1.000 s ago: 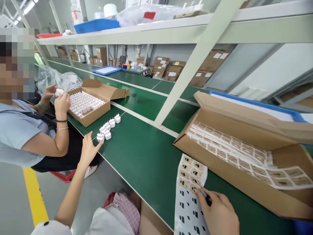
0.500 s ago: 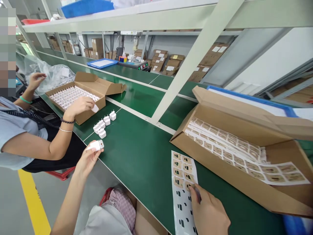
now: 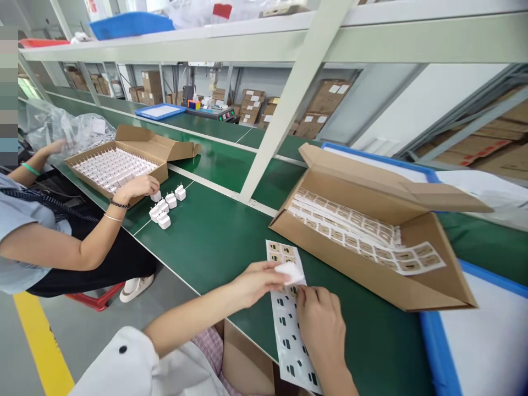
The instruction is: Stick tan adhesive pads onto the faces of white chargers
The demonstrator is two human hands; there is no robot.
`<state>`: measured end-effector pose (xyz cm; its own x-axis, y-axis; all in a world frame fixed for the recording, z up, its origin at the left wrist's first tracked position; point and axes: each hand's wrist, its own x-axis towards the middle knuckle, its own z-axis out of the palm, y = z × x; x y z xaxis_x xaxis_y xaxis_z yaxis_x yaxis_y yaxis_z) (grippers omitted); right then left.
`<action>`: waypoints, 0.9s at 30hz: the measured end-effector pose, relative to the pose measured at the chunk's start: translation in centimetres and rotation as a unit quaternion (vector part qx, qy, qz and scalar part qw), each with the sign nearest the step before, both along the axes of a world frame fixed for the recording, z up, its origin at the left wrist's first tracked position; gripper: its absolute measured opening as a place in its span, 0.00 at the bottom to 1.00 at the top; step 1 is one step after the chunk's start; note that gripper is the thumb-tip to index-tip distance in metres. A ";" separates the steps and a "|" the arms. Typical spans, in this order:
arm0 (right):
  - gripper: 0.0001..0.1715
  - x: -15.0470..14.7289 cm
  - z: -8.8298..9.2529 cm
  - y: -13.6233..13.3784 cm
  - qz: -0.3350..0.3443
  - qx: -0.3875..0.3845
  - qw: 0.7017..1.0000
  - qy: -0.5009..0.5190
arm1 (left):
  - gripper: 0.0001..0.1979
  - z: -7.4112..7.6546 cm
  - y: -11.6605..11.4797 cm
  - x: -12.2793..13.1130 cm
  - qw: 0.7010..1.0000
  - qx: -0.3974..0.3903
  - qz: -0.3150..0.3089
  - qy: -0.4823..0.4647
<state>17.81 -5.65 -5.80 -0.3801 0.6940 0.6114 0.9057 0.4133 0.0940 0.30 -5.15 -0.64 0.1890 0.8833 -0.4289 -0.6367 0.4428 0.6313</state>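
The left hand point(image 3: 256, 283) is closing its fingers around a small white plastic charger block point(image 3: 290, 270), just above the right hand point(image 3: 324, 324), whose fingertips are pinching together on a white backing sheet of small brown labels point(image 3: 289, 346) lying beneath both hands.

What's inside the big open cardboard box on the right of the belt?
Inside the cardboard box: overlapping label sheets printed with rows of brownish stickers, fanned along its length, the rightmost lying near the front wall. The box floor and any layers underneath are covered by the sheets.
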 end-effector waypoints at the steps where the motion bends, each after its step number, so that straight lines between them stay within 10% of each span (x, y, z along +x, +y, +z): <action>1: 0.23 0.0 -0.2 0.0 -0.002 -0.011 1.000 0.011 | 0.16 0.0 1.6 0.9 1.000 0.000 -0.004 0.022; 7: 0.19 0.0 -0.5 -0.2 -0.055 -0.058 0.995 0.053 | 0.09 -0.2 6.2 3.0 0.993 0.004 -0.026 0.118; 27: 0.16 1.1 0.7 -4.0 -0.029 -0.143 0.979 0.139 | 0.12 -0.3 4.3 4.1 0.976 0.111 -0.054 0.182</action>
